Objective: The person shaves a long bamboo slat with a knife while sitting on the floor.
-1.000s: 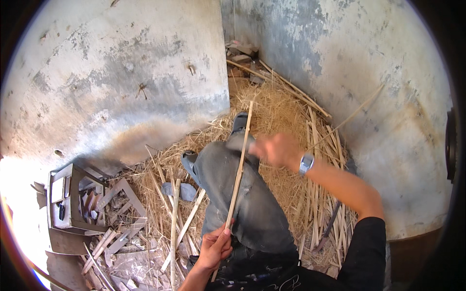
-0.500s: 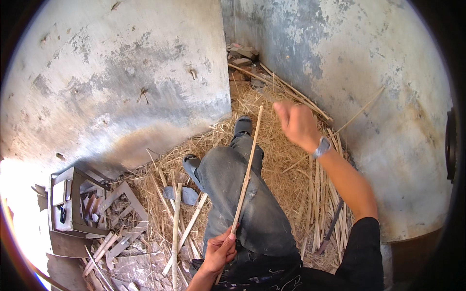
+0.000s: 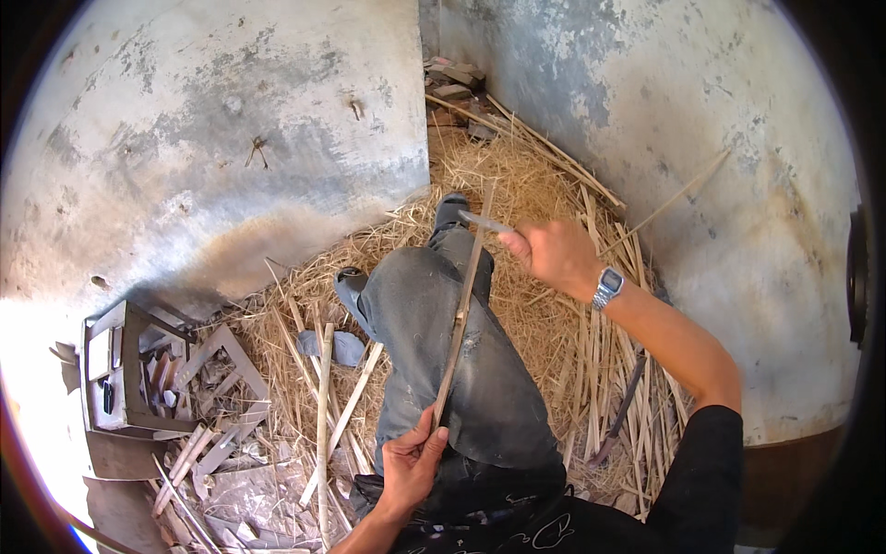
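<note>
A long, narrow strip of split bamboo [image 3: 472,268] with a node partway along slants up across my legs. My left hand [image 3: 412,467] pinches its lower end between thumb and fingers. In my right hand [image 3: 557,259], closed with the thumb forward, is a knife [image 3: 485,222]; its handle is hidden in the fist. The blade points left and crosses the strip near its far end. Whether it touches the strip I cannot tell.
Shavings [image 3: 531,332] cover the floor around my legs. Bundled strips [image 3: 600,369] lie on the right beside a dark curved bar [image 3: 622,415]. At left are bamboo poles [image 3: 325,415], a grey stone [image 3: 344,348] and a broken wooden cabinet [image 3: 118,369]. Peeling walls [image 3: 277,111] stand ahead.
My right hand has come down slightly, bringing the knife blade across the strip's far end. The strip has turned, showing a darker side. My left hand keeps hold of the lower end.
</note>
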A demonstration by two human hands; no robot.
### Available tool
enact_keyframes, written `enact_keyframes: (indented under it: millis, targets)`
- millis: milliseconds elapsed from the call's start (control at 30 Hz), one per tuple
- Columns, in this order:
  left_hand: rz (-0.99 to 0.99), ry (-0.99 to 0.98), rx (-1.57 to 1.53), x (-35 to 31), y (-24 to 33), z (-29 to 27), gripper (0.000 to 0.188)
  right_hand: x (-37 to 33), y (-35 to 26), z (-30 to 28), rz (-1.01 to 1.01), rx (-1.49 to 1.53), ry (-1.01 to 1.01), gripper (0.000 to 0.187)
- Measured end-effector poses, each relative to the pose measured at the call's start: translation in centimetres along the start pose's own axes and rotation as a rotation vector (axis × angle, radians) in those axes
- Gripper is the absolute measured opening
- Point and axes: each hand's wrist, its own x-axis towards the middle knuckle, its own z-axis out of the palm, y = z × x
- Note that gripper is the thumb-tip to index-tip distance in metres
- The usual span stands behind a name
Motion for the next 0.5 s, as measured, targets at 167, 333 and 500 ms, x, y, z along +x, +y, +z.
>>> enact_keyframes:
  millis: [167, 333, 500]
  targets:
    - [0.063, 0.021, 0.010, -0.1, -0.4, 0.0, 0.043, -1.1, -0.4, 1.3, -0.039, 0.025, 0.003, 0.063]
    - [0.146, 0.066, 0.146, -0.1, -0.8, 0.5, 0.044, -1.9, -3.1, 0.7, -0.128, 0.051, 0.052, 0.066]
    - [0.094, 0.074, 0.193, -0.1, -0.5, 0.7, 0.044, 0.7, 0.3, 0.6, -0.041, 0.001, 0.076, 0.064]
